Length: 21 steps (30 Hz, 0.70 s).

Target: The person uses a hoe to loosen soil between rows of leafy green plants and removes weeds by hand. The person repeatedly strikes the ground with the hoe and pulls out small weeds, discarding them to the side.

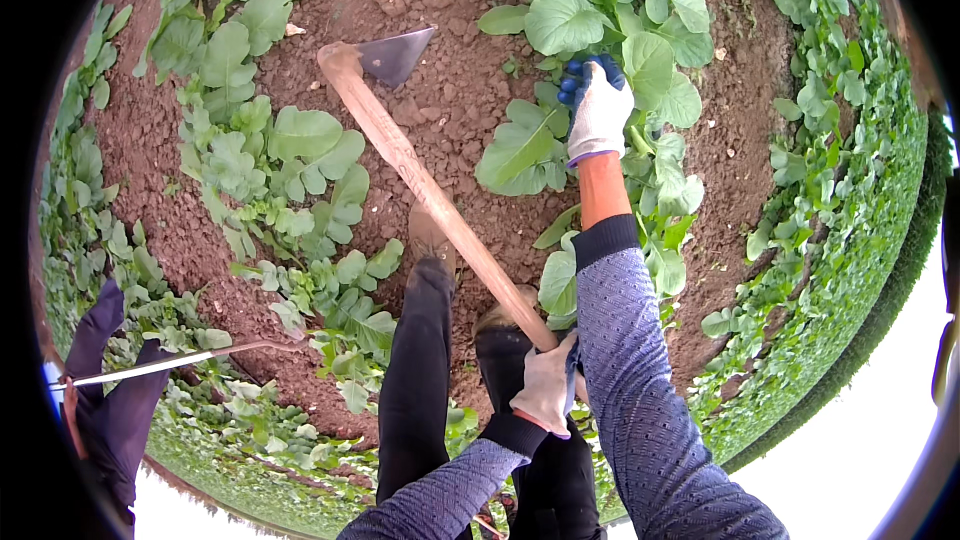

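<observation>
My left hand (547,383), in a white work glove, is closed round the lower end of a hoe's wooden handle (425,185). The handle slants up and to the left across the soil. Its dark metal blade (397,55) is at the far end, over bare earth between two plant rows. My right hand (600,105), gloved in white with blue-coated fingers, reaches far forward into the broad-leaved green plants (565,20) of the right row. Its fingers are curled in among the leaves; what they grip, if anything, is hidden.
Another leafy row (310,145) runs along the left, and dense green rows (850,220) cover the far right. My dark-trousered legs (415,370) stand between the rows. At the left edge another person's dark-clothed legs (115,410) show beside a long thin handle (190,358).
</observation>
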Each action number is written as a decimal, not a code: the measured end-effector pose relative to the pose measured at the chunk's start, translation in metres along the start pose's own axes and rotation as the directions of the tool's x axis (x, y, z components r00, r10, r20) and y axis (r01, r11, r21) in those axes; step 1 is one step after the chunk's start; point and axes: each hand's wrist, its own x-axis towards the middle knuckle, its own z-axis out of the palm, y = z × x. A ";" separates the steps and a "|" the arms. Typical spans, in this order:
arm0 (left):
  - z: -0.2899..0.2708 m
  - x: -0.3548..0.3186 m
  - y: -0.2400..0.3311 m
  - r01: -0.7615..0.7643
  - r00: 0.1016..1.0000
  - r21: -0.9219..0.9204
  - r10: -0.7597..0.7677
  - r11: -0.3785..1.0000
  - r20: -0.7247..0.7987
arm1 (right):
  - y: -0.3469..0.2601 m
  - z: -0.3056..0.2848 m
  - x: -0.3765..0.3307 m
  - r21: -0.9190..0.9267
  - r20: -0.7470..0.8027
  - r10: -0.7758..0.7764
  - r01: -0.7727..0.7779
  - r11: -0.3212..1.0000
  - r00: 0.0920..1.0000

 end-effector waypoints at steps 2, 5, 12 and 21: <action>0.000 0.001 0.009 -0.040 0.999 0.119 0.039 0.992 0.013 | -0.005 -0.008 0.009 -0.177 0.036 0.007 0.000 0.984 0.999; 0.003 0.002 0.005 0.308 0.947 -0.302 -0.323 0.902 0.002 | -0.006 -0.004 0.011 -0.790 0.230 -0.041 0.211 0.576 0.972; 0.003 0.013 0.061 0.504 0.720 -0.786 -0.677 0.359 0.153 | 0.001 0.011 0.034 -0.858 0.512 -0.023 0.510 -0.070 0.859; 0.002 0.014 0.056 0.480 0.722 -0.790 -0.683 0.382 0.109 | -0.003 0.024 0.017 -0.823 0.546 -0.141 0.560 0.097 0.826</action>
